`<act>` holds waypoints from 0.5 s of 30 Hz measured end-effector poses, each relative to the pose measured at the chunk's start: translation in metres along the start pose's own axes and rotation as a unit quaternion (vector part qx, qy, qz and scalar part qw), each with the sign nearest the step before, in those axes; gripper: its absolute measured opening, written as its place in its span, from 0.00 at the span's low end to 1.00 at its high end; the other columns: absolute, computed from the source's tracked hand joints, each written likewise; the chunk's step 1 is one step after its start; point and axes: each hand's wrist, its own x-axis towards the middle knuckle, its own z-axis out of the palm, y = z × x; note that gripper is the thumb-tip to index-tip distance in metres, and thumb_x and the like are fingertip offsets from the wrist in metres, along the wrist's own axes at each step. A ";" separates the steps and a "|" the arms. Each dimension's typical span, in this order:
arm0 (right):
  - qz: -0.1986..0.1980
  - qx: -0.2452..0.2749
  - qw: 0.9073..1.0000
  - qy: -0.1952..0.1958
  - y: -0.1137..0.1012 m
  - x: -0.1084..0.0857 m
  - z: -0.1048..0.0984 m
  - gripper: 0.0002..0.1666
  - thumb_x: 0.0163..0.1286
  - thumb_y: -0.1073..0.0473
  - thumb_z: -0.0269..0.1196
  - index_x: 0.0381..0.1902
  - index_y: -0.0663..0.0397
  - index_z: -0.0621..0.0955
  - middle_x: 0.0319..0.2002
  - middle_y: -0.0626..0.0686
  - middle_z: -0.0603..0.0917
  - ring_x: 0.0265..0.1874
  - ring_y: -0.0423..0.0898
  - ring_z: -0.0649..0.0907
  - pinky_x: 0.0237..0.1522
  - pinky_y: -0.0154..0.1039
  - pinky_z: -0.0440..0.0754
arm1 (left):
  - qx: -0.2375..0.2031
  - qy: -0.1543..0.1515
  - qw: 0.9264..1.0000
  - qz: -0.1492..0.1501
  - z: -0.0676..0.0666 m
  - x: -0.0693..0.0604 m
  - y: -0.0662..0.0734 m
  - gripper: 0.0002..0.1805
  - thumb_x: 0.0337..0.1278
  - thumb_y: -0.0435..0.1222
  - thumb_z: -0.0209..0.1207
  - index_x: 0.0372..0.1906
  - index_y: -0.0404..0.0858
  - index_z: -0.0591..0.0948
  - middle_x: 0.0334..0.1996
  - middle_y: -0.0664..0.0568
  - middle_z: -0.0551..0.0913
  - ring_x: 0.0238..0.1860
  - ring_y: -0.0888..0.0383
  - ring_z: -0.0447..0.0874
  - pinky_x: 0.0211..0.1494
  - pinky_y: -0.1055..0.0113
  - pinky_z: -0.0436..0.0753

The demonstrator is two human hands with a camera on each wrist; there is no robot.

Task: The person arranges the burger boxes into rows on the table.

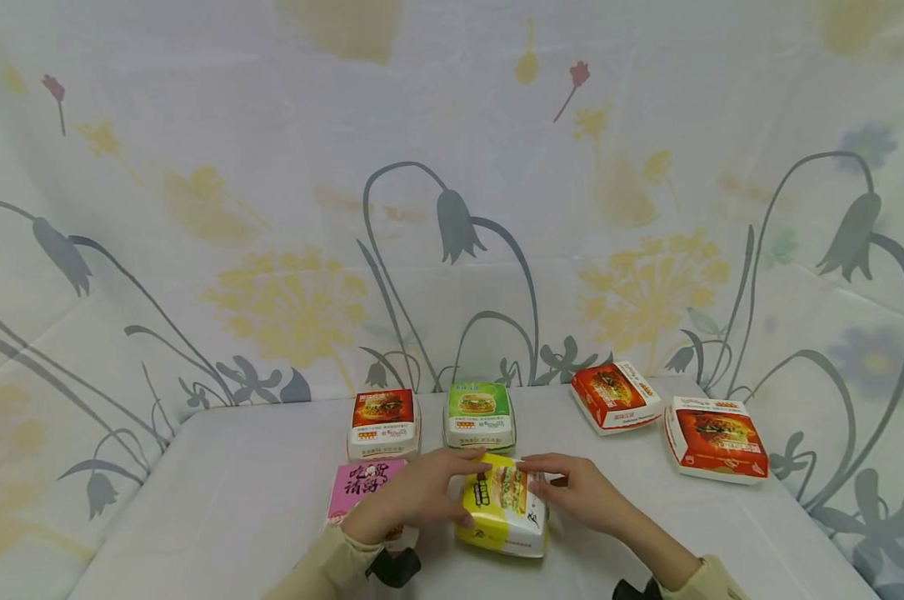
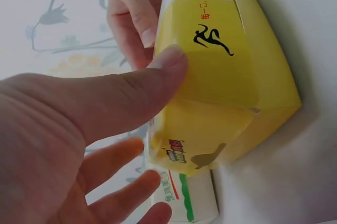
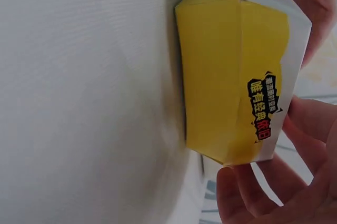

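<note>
A closed yellow and white burger box (image 1: 502,508) rests on the table between both hands. My left hand (image 1: 420,493) touches its left side, the thumb on the near left edge and fingers at the far left corner; in the left wrist view the thumb presses the yellow box (image 2: 210,50) while other fingers spread beside it. My right hand (image 1: 582,493) holds the right side, and the right wrist view has its fingers bent round an end of the box (image 3: 237,77). Partly under my left forearm lies a pink box (image 1: 357,487).
Behind the yellow box stand a green and white box (image 1: 479,417) and a red and white box (image 1: 382,425). Two more red boxes (image 1: 615,397) (image 1: 717,437) sit at the back right. A flower-printed cloth (image 1: 452,292) hangs behind the white table (image 1: 219,492).
</note>
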 end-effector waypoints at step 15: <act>0.020 0.005 1.000 0.008 -0.005 -0.010 0.004 0.20 0.69 0.51 0.66 0.56 0.50 0.85 0.56 0.55 0.82 0.56 0.58 0.80 0.46 0.38 0.84 | -0.011 -0.002 1.000 0.003 0.001 -0.001 -0.007 0.30 0.49 0.40 0.74 0.62 0.54 0.82 0.67 0.66 0.72 0.69 0.56 0.69 0.69 0.51 0.68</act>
